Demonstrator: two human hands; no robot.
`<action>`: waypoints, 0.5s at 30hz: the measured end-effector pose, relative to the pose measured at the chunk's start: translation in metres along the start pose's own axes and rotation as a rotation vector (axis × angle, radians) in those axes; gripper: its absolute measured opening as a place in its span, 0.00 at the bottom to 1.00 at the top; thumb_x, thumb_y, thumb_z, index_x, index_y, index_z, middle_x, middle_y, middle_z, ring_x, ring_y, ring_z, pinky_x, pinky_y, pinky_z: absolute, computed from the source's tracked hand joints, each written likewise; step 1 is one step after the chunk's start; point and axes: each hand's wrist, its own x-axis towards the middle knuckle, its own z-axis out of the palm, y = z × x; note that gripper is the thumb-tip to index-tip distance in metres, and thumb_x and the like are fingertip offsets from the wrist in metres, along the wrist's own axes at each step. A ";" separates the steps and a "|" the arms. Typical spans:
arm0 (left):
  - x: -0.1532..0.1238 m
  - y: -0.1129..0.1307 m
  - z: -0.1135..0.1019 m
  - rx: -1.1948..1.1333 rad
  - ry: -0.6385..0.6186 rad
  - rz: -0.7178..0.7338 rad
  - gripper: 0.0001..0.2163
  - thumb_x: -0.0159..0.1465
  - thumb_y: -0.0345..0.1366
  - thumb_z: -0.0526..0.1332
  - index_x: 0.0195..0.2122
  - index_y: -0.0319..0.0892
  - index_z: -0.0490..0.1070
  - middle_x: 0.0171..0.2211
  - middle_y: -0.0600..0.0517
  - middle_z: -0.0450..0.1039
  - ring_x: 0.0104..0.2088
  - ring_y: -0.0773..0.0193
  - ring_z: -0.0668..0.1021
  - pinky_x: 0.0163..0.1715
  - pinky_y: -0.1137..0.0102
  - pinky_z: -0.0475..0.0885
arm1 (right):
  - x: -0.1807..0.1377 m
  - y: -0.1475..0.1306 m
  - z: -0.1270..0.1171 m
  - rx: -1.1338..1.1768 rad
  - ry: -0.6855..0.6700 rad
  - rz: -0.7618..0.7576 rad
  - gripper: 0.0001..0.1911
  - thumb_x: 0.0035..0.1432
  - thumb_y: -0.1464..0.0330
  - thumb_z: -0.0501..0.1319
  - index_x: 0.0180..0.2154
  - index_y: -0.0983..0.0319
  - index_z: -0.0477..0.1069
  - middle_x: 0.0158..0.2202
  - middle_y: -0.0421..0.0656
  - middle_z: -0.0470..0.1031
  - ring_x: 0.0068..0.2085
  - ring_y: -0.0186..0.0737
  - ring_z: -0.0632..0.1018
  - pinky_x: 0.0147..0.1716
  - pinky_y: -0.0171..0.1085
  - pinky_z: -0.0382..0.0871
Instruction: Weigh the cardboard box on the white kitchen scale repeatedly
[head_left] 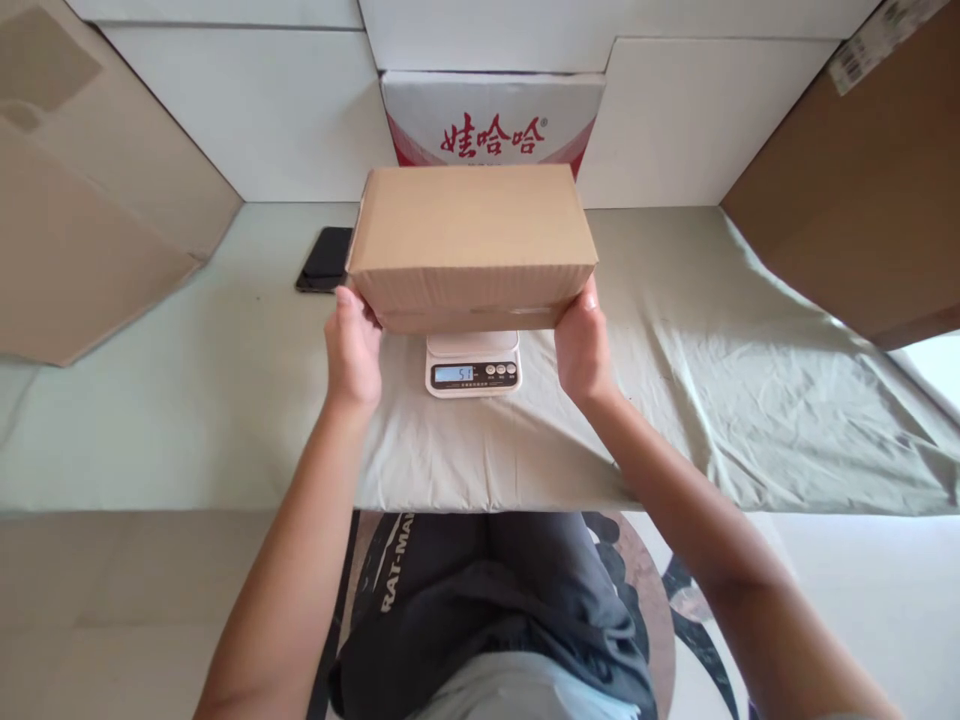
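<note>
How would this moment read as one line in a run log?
left hand: holding box | right hand: holding box | scale: partly hidden by box, display on | phone: left of scale

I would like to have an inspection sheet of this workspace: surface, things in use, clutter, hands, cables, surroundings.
Surface: pale green cloth, wrinkled, most visibly at the right.
Things in use: brown cardboard box; white digital scale, partly hidden by the box, display apparently reading 51. Whether box and scale touch: cannot tell.
Clutter: dark phone, left of the box, partly hidden.
Hands: left hand and right hand hold the box at opposite ends.
Cables: nothing seen.
Surroundings: white panels and red-lettered carton behind; left cardboard piece, right cardboard piece.
</note>
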 end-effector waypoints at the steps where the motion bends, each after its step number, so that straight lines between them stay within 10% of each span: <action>1: 0.008 0.007 -0.001 -0.001 -0.025 -0.002 0.34 0.65 0.75 0.60 0.52 0.52 0.83 0.60 0.46 0.82 0.74 0.44 0.73 0.72 0.53 0.73 | 0.008 -0.003 0.000 -0.008 0.002 -0.004 0.38 0.68 0.34 0.48 0.70 0.42 0.66 0.71 0.35 0.73 0.83 0.53 0.57 0.85 0.53 0.50; 9: 0.109 -0.036 0.027 -0.147 0.166 -0.145 0.34 0.84 0.41 0.26 0.49 0.34 0.73 0.52 0.45 0.83 0.71 0.62 0.75 0.75 0.60 0.67 | 0.118 0.072 0.008 0.073 0.076 -0.009 0.45 0.60 0.26 0.47 0.68 0.39 0.67 0.71 0.30 0.72 0.85 0.49 0.51 0.86 0.55 0.50; 15: 0.133 -0.117 0.027 -0.137 0.150 -0.122 0.40 0.68 0.77 0.50 0.52 0.43 0.77 0.61 0.41 0.80 0.74 0.49 0.72 0.72 0.55 0.70 | 0.142 0.141 0.018 0.146 0.168 0.162 0.61 0.48 0.20 0.49 0.74 0.45 0.59 0.79 0.26 0.64 0.84 0.43 0.51 0.87 0.49 0.42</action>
